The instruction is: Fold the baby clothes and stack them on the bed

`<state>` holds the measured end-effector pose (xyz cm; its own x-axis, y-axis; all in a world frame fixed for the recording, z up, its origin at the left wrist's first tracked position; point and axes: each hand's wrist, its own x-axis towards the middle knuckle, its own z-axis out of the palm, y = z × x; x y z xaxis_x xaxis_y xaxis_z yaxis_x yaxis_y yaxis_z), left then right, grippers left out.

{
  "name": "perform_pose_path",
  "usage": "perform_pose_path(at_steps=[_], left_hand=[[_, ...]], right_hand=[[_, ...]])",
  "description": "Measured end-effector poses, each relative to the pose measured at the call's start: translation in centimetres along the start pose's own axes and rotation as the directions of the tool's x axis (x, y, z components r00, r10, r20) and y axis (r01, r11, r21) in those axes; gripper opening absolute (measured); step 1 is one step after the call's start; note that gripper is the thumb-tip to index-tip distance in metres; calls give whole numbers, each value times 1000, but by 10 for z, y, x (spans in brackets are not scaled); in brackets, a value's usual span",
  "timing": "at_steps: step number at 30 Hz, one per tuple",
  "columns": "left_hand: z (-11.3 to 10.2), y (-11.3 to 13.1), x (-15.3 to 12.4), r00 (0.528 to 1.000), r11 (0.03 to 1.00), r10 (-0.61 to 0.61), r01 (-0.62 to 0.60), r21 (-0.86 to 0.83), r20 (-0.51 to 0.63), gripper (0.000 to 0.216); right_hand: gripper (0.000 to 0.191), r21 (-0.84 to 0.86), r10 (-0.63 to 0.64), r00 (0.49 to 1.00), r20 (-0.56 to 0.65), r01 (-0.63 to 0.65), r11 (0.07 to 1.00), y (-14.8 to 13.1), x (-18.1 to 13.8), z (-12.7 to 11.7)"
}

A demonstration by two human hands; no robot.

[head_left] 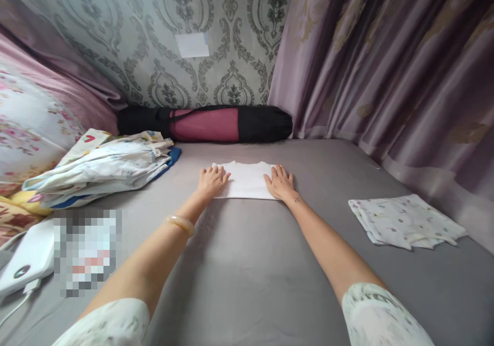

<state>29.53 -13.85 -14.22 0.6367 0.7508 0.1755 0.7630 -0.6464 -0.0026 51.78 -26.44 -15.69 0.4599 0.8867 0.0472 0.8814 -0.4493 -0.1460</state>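
Patterned sleeves [111, 323] in front, white garment [247, 182] beyond

The left hand [212, 180] and right hand [281, 182] rest on its opposite sides, fingers spread, neither grip closed. It lies on the grey sheet [247, 263], apparently folded into a neat rectangle. At right, a printed garment [405, 220] looks folded; at left, the clothes pile [111, 163] appears unfolded.

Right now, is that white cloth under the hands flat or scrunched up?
Flat: the white cloth lies smooth on the gray sheet, its near edge straight, left hand and right hand resting on its sides.
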Motion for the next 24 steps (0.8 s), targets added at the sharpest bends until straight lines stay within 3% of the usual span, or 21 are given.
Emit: perform_pose_path(at_steps=[5, 13, 20, 24], left_hand=[[2, -6, 32, 997, 997, -3, -3, 74, 78, 41], [-2, -19, 64, 980, 996, -73, 62, 65, 185, 33], [-2, -29, 90, 928, 990, -124, 138, -17, 351, 31], [1, -30, 92, 927, 987, -131, 155, -40, 351, 35]], right_hand=[[53, -50, -67, 994, -81, 63, 997, 8, 7, -10], [34, -82, -106, 992, -70, 100, 992, 24, 43, -19], [29, 2, -40, 982, 185, 40, 999, 30, 68, -27], [31, 49, -23, 980, 196, 14, 999, 30, 70, -30]])
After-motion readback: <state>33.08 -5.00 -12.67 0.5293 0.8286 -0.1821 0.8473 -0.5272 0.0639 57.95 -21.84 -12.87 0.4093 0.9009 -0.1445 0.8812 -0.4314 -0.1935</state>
